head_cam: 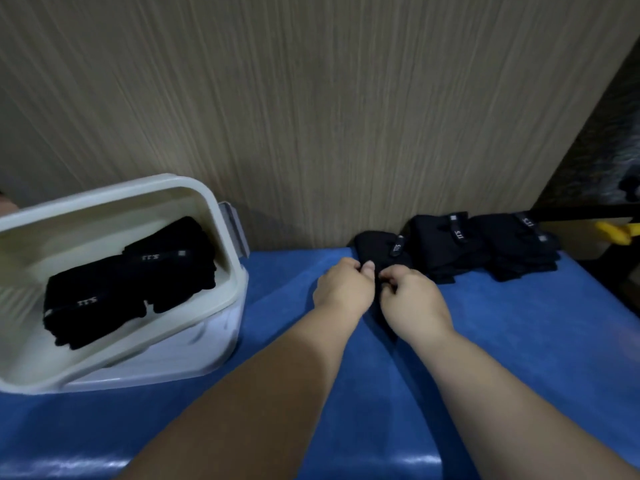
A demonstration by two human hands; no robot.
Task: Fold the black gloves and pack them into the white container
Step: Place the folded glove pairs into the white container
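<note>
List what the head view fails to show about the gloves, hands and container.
Head view only:
Nearest glove: near part hidden by the left hand and right hand, which pinch it; fold state unclear.
Glove pile: black on black, count unreadable.
White container: left side cut by the frame edge; packed gloves blurred.
Yellow object: cut by the right edge.

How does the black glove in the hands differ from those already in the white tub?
The black fabric glove lies on the blue surface, pinched by the left hand and right hand, apparently mid-fold; the folded black gloves rest untouched inside the white plastic container. It is one bundle; they form two, side by side. Both carry white-lettered tabs.
</note>
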